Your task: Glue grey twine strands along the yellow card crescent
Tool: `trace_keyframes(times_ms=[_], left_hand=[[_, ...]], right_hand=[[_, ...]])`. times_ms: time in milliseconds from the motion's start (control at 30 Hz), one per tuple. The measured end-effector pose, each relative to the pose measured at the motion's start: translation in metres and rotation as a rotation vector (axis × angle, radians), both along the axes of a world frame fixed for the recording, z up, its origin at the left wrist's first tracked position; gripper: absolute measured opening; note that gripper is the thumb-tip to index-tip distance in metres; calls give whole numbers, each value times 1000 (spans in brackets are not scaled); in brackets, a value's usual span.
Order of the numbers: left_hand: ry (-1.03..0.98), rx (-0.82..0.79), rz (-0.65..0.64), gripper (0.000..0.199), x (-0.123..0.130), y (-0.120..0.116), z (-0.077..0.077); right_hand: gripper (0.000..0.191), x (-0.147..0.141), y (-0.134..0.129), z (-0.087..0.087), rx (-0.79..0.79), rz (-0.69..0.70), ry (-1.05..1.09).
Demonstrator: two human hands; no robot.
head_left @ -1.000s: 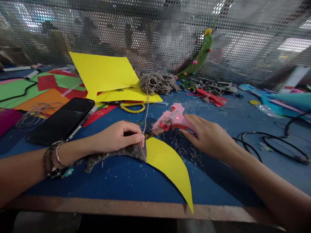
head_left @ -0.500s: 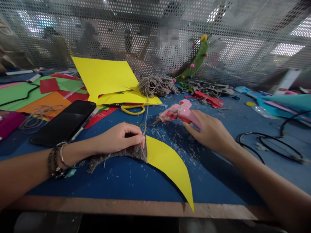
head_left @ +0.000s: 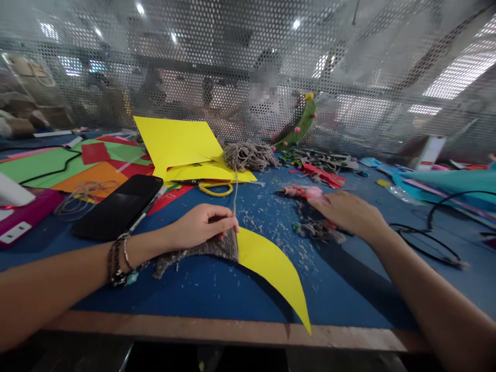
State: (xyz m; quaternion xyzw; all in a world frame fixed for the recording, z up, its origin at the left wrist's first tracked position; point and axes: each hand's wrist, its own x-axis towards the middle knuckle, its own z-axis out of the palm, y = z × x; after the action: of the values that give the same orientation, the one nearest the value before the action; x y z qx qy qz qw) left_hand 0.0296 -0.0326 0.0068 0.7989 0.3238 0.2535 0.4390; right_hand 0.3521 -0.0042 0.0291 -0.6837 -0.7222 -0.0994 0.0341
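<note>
My left hand (head_left: pixel 205 227) is closed, thumb and fingers pinching a strand of grey yarn (head_left: pixel 235 194). Under it lies a yellow paper crescent (head_left: pixel 273 256), its left part wrapped in rows of grey yarn (head_left: pixel 217 249); its bare tip reaches over the table's front edge. The strand runs back to a loose yarn bundle (head_left: pixel 250 155). My right hand (head_left: pixel 349 214) is closed over the handle end of a pink glue gun (head_left: pixel 302 191), low at the table with its nozzle to the left. The hand hides most of the handle.
Yellow-handled scissors (head_left: pixel 216 190) lie by folded yellow paper (head_left: pixel 178 142). A black phone (head_left: pixel 120 206) and coloured sheets (head_left: pixel 50 165) are at left. Scraps (head_left: pixel 320 230) lie near my right hand, a black cable (head_left: pixel 426 248) farther right. Perforated metal mesh (head_left: pixel 217 67) stands behind.
My right hand has lowered the glue gun toward the table, tilting it flatter. Yarn that hung in a loop by my left hand now lies against the wrapped rows. The camera view has shifted.
</note>
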Motion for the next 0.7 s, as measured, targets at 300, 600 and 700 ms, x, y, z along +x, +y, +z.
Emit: trace_keyframes(times_ms=[300,600,700], left_hand=[[23,72,-53,25,1,1,-2],[52,224,-150,24,0,-1,-1],[55,274,-133,25,1,-3,-1]], right_hand=[[36,-120,-45,25,-109,929,243],[27,-129,-41,15,-271,890,356],[17,-125,-39,9,-244,963,405]])
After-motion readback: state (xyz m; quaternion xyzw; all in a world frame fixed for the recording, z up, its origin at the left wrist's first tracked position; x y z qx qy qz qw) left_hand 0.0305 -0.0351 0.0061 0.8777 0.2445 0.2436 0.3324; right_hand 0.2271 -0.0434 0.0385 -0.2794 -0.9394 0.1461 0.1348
